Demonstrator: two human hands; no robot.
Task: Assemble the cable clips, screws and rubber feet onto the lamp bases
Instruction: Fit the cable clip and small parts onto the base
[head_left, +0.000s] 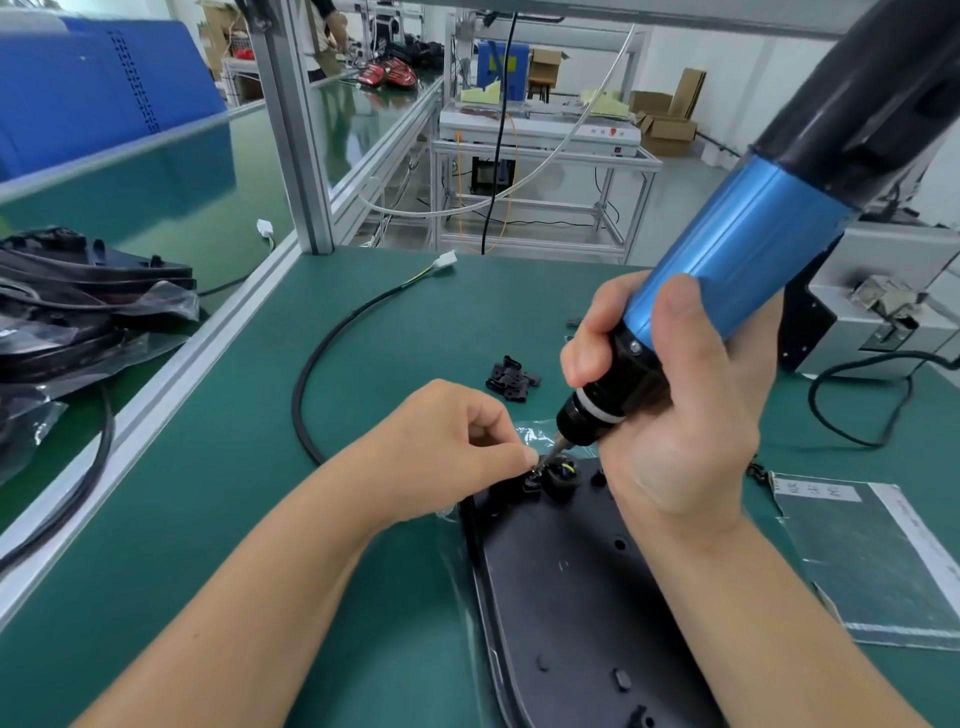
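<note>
A black lamp base (566, 587) lies flat on the green mat in front of me, inside a clear plastic bag. My right hand (680, 415) grips a blue and black electric screwdriver (727, 270), its bit pointing down at the base's far end. My left hand (457, 441) pinches a small black cable clip (531, 480) there, right under the bit, beside the black cable grommet (562, 478). A black cable (332, 343) curves away from the base to a white connector (445, 260). Several loose black clips (511, 379) lie just beyond my hands.
A foil bag (872, 561) with a label lies at the right. More bagged black lamp bases (78, 306) are stacked at the left on the conveyor, behind an aluminium rail (171, 374). A grey machine (878, 312) with a black cord stands at the far right.
</note>
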